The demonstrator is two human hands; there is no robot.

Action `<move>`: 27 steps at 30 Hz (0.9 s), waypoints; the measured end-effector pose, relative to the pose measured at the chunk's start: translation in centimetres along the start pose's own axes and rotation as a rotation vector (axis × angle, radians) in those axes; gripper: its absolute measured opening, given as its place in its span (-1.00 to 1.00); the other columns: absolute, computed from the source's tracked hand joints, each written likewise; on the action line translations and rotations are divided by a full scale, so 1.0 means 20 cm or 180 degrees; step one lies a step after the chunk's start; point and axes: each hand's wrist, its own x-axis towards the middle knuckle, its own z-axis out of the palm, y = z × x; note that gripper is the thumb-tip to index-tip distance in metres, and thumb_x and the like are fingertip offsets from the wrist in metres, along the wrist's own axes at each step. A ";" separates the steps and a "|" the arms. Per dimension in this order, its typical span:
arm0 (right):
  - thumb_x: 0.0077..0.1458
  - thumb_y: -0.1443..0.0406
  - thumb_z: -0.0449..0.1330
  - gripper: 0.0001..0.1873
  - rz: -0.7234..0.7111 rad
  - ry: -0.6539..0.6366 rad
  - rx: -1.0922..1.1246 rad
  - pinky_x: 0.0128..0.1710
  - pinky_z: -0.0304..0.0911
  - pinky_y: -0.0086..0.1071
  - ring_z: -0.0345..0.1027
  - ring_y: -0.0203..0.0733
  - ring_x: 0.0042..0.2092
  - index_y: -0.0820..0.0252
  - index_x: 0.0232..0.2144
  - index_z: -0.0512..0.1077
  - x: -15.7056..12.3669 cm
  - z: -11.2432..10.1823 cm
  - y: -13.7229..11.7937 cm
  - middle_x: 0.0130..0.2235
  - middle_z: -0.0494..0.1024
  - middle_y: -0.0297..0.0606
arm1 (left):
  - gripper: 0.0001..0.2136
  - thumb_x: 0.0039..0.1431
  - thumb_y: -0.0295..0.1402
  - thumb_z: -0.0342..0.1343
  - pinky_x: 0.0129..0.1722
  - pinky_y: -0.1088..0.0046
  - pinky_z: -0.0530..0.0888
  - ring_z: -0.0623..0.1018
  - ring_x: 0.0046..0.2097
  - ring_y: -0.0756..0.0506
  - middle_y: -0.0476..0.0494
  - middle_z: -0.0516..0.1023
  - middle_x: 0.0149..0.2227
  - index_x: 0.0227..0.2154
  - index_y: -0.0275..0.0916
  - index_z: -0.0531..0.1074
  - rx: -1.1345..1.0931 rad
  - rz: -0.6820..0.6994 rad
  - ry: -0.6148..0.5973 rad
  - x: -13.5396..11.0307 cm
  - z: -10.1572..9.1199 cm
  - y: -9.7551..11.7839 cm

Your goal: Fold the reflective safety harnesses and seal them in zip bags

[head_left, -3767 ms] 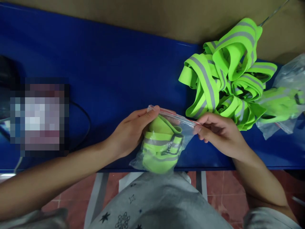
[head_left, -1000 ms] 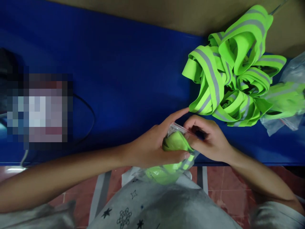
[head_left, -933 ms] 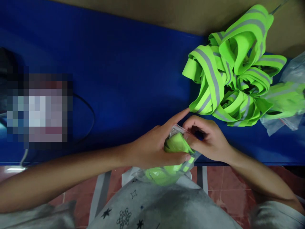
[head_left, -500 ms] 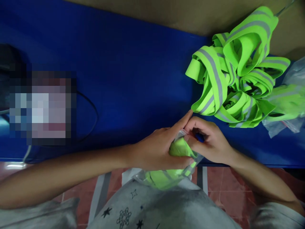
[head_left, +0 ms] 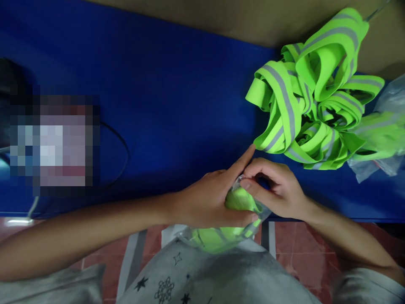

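A clear plastic bag (head_left: 215, 240) with neon-green reflective strap inside sits at the table's front edge, close against my body. My left hand (head_left: 211, 198) lies over the bag and grips it, thumb across its front and index finger stretched toward the strap pile. Thumb and index finger of my right hand (head_left: 275, 185) pinch the bag's upper edge, beside my left index finger. Part of the bag is hidden beneath my left hand. Just beyond my hands lies a loose heap of neon-green straps (head_left: 287, 105) with grey reflective stripes.
Another clear bag with green strap (head_left: 382, 131) lies at the right edge. On the left of the blue table (head_left: 177, 97) is a pixelated, unrecognisable object (head_left: 63, 147), with a thin black cable (head_left: 126, 147) beside it. A brownish wall (head_left: 228, 17) borders the back.
My right fingertips have shifted slightly left and down along the bag's upper edge. The left hand keeps nearly the same place, and the strap heap looks unchanged.
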 end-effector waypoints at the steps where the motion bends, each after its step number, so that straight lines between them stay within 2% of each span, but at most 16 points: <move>1: 0.29 0.36 0.26 -0.91 0.0004 0.0047 -0.0020 -0.40 0.26 -0.53 0.31 -0.43 -0.40 0.17 -0.28 0.40 0.00 0.00 0.00 -0.39 0.46 -0.39 | 0.14 0.14 0.07 0.30 0.17 0.10 0.48 0.48 0.26 -0.37 -0.33 0.38 0.33 0.52 -0.09 -0.39 -0.0055 0.0044 0.0001 0.00 0.00 0.00; 3: 0.30 0.35 0.24 -0.91 0.0078 0.0271 -0.0050 -0.40 0.27 -0.52 0.31 -0.42 -0.39 0.16 -0.28 0.39 -0.01 -0.01 0.00 -0.38 0.45 -0.39 | 0.14 0.15 0.00 0.34 0.20 0.12 0.47 0.46 0.30 -0.34 -0.33 0.35 0.36 0.52 -0.05 -0.39 -0.0287 0.0083 -0.0055 -0.01 -0.01 0.01; 6: 0.34 0.33 0.21 -0.93 0.0246 0.0763 -0.0069 -0.44 0.27 -0.51 0.31 -0.41 -0.42 0.13 -0.25 0.38 -0.02 -0.03 0.00 -0.39 0.44 -0.39 | 0.20 0.09 -0.12 0.42 0.16 0.15 0.52 0.53 0.23 -0.27 -0.31 0.38 0.33 0.50 0.05 -0.44 -0.0655 0.0106 -0.0151 -0.04 -0.04 0.01; 9: 0.33 0.29 0.23 -0.96 0.0183 0.0984 -0.0204 -0.51 0.23 -0.49 0.30 -0.39 -0.46 0.12 -0.21 0.41 -0.03 -0.06 0.01 -0.42 0.44 -0.39 | 0.19 0.00 -0.12 0.48 0.23 0.09 0.47 0.44 0.32 -0.32 -0.33 0.31 0.38 0.51 0.06 -0.26 -0.0475 0.0134 -0.0084 -0.06 -0.09 0.01; 11: 0.32 0.29 0.24 -0.96 0.0015 0.1091 -0.0357 -0.50 0.25 -0.47 0.32 -0.36 -0.43 0.11 -0.21 0.43 -0.04 -0.07 0.01 -0.40 0.47 -0.35 | 0.09 0.00 -0.08 0.47 0.25 0.08 0.45 0.42 0.34 -0.33 -0.31 0.33 0.37 0.49 0.04 -0.08 -0.0268 0.0056 -0.0110 -0.06 -0.12 0.03; 13: 0.30 0.30 0.25 -0.96 -0.0159 0.1218 -0.0482 -0.47 0.28 -0.45 0.35 -0.33 -0.40 0.11 -0.21 0.44 -0.04 -0.09 0.02 -0.35 0.51 -0.31 | -0.06 0.06 -0.06 0.42 0.21 0.13 0.48 0.49 0.27 -0.29 -0.25 0.44 0.30 0.44 0.02 0.08 -0.0045 -0.0035 -0.0231 -0.06 -0.15 0.05; 16: 0.27 0.34 0.28 -0.91 -0.0367 0.1358 -0.0555 -0.45 0.28 -0.47 0.34 -0.37 -0.41 0.10 -0.17 0.45 -0.05 -0.11 0.04 -0.34 0.51 -0.34 | -0.33 0.19 -0.13 0.33 0.17 0.22 0.50 0.57 0.17 -0.21 -0.13 0.54 0.21 0.33 0.02 0.27 0.0280 -0.0105 -0.0205 -0.05 -0.18 0.09; 19: 0.27 0.36 0.27 -0.80 -0.0484 0.1413 -0.0655 -0.45 0.28 -0.48 0.32 -0.38 -0.43 0.07 -0.07 0.44 -0.06 -0.12 0.07 -0.38 0.47 -0.39 | -0.45 0.26 -0.21 0.29 0.17 0.29 0.49 0.57 0.17 -0.17 -0.09 0.55 0.20 0.28 0.00 0.33 0.0182 0.0068 0.0121 -0.05 -0.20 0.08; 21: 0.28 0.36 0.25 -0.71 -0.0587 0.1498 -0.0857 -0.37 0.35 -0.43 0.37 -0.32 -0.35 0.06 0.03 0.40 -0.07 -0.14 0.08 -0.29 0.50 -0.34 | -0.47 0.25 -0.24 0.31 0.19 0.34 0.47 0.54 0.19 -0.16 -0.08 0.53 0.21 0.25 -0.01 0.35 0.0016 0.0401 0.0459 -0.06 -0.22 0.06; 24: 0.27 0.37 0.23 -0.61 -0.0838 0.1706 -0.1283 -0.16 0.40 -0.30 0.42 -0.22 -0.17 0.06 0.12 0.36 -0.06 -0.19 0.09 -0.09 0.52 -0.20 | -0.43 0.25 -0.31 0.33 0.17 0.43 0.45 0.52 0.18 -0.13 0.02 0.52 0.19 0.28 0.03 0.29 -0.0193 0.0841 0.1274 -0.06 -0.27 0.05; 27: 0.26 0.37 0.23 -0.61 -0.0843 0.1992 -0.1623 -0.02 0.36 -0.21 0.40 -0.17 -0.07 0.08 0.11 0.37 -0.05 -0.26 0.09 -0.01 0.47 -0.15 | -0.43 0.35 -0.27 0.23 0.16 0.42 0.44 0.45 0.23 -0.14 0.17 0.49 0.20 0.33 0.08 0.16 -0.0496 0.0991 0.2116 -0.05 -0.33 0.06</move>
